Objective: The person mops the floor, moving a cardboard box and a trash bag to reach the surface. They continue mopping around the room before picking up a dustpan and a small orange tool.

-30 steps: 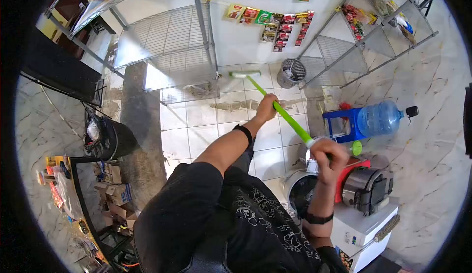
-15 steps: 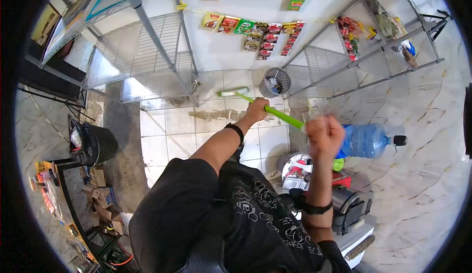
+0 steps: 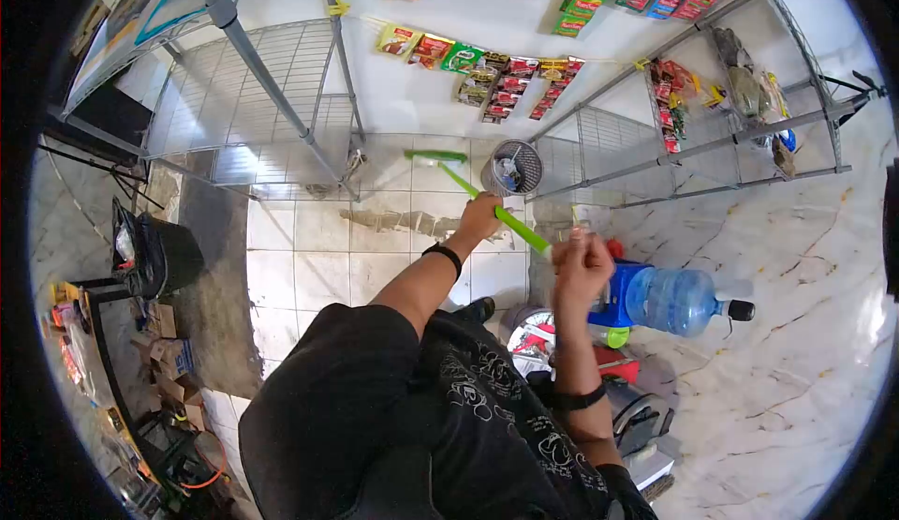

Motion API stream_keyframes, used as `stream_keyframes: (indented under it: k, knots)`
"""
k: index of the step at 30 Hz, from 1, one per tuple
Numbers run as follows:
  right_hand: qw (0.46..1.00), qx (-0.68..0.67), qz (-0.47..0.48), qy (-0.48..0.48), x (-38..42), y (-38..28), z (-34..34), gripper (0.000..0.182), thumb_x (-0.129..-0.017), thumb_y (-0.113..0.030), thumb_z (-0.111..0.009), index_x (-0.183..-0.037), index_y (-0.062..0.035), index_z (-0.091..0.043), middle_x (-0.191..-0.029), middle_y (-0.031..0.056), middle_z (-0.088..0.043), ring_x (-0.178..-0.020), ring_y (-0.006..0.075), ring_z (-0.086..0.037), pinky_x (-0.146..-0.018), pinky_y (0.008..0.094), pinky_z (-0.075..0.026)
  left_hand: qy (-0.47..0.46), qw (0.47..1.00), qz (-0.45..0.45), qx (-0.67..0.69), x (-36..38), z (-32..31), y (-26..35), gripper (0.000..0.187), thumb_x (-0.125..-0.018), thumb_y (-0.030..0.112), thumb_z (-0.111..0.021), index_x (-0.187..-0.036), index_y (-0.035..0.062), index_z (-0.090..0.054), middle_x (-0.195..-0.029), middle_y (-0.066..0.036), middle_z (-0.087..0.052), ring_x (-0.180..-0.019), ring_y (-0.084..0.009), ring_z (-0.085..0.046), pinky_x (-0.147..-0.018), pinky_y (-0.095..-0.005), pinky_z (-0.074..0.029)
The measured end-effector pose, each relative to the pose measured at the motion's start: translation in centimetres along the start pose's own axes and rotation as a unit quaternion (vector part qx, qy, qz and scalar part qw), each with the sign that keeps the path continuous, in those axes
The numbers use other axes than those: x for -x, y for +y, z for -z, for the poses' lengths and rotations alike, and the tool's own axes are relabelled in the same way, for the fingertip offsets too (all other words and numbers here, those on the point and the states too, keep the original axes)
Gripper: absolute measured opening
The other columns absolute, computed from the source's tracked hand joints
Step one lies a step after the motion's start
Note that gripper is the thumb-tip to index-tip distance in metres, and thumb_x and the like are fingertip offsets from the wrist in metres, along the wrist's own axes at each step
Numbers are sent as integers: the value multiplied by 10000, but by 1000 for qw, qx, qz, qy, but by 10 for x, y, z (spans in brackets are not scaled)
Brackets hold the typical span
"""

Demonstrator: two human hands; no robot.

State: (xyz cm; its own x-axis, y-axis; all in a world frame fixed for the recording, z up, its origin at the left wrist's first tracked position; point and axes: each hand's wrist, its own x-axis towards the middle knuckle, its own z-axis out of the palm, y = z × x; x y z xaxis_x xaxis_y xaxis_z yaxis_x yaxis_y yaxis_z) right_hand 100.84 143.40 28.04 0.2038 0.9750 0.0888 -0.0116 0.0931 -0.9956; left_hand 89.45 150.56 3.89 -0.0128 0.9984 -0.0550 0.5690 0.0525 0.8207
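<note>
A bright green long-handled broom slants across the tiled floor, its narrow head resting on the tiles near the back wall. My left hand is closed around the handle partway down. Higher up, my right hand is closed at the handle's upper end, which its fingers hide. Just beyond the broom head stands a grey mesh waste basket with crumpled litter inside.
Wire shelving stands at the left and a wire rack at the right. A large water bottle is beside my right arm. A black bin sits at left. Sachet strips hang on the wall.
The broom head has tipped and shifted slightly left and up in view, now showing its green side. Both hands keep their grip. The camera view has also shifted.
</note>
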Motion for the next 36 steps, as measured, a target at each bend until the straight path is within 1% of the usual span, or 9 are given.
stream_keyframes:
  k: [4,9,14,17,22,27,29,33,36]
  knots:
    - [999,-19,31,2,-25,-70,18,341,-936,-141,-531,-627,-87,-398,-511,-12,-428,-432,55,-340,-430,231,-297,-8,991,-127,33,13,9,36,257,-799,311,-640,-814,58,-680,-834,-165,-642,-818,-357,-589,-735,-419,-468]
    - [980,-137,142,21,-33,-110,25,335,-953,-124,-484,-640,-89,-368,-482,-14,-338,-399,71,-269,-427,249,-276,20,989,-141,34,3,25,79,222,-789,267,-661,-771,46,-678,-745,-184,-625,-754,-369,-585,-689,-430,-466]
    - [994,74,79,5,-29,0,11,298,-912,-142,-574,-648,-55,-465,-574,-17,-486,-531,50,-423,-491,214,-347,74,988,-106,80,-39,21,-2,111,-755,148,-627,-792,47,-650,-806,-170,-612,-809,-356,-568,-721,-427,-455]
    - [996,46,13,-81,-11,37,-2,308,-897,-146,-602,-635,-49,-471,-590,-36,-484,-542,36,-418,-484,206,-331,61,996,-65,2,-26,20,-29,150,-772,212,-623,-808,69,-649,-819,-157,-617,-832,-350,-573,-732,-428,-463]
    - [998,-30,19,-43,-17,-31,15,309,-906,-119,-579,-638,-65,-434,-573,-21,-480,-511,37,-416,-449,200,-329,-55,994,-92,-28,10,12,-17,277,-702,318,-694,-791,61,-639,-840,-171,-619,-838,-357,-577,-747,-449,-453]
    - [972,-160,160,-70,-32,-110,26,302,-931,-119,-512,-667,-72,-374,-538,20,-451,-449,85,-385,-445,261,-356,-94,991,-98,-24,13,53,72,234,-776,305,-649,-775,72,-642,-762,-189,-608,-753,-387,-576,-679,-456,-454]
    - [976,-134,165,-57,-34,-94,19,294,-926,-121,-524,-669,-66,-392,-539,17,-454,-455,84,-391,-444,261,-355,32,990,-130,49,4,58,76,259,-820,279,-616,-712,44,-602,-713,-196,-586,-696,-395,-565,-639,-464,-443]
    - [985,97,131,-60,-26,-5,7,274,-904,-138,-581,-673,-36,-471,-571,2,-480,-523,63,-422,-482,233,-355,100,989,-92,50,-28,47,10,234,-812,239,-621,-742,19,-584,-773,-197,-586,-789,-390,-556,-692,-449,-436]
    - [992,92,30,-80,-4,13,-2,307,-907,-166,-587,-653,-38,-471,-588,-7,-494,-558,48,-432,-510,207,-346,19,998,-59,2,-12,23,-35,233,-765,262,-650,-813,38,-612,-861,-165,-616,-850,-375,-563,-781,-428,-452]
